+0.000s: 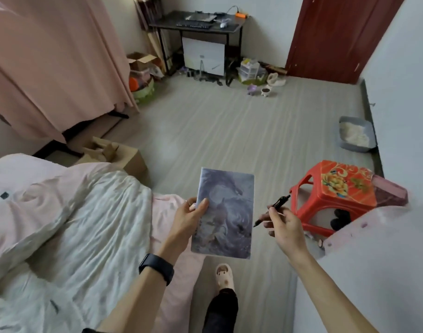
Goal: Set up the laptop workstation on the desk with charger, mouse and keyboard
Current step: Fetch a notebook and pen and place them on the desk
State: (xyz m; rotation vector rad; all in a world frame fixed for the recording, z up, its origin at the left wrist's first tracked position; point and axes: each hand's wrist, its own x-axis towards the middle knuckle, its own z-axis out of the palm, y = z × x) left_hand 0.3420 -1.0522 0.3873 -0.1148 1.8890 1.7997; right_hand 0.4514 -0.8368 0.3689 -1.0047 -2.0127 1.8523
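Note:
Far across the room stands a dark desk. On it lie a closed grey laptop, a black keyboard, a white mouse and an orange charger block with a cable. I stand by the bed, well away from the desk. My left hand grips the left edge of a grey-purple illustrated notebook. My right hand holds a black pen, tilted, to the right of the notebook.
A bed with pink and white bedding fills the left. A red plastic stool stands on the right, a grey litter tray by the wall. Cardboard boxes, a pink curtain, a brown door and floor clutter surround the desk.

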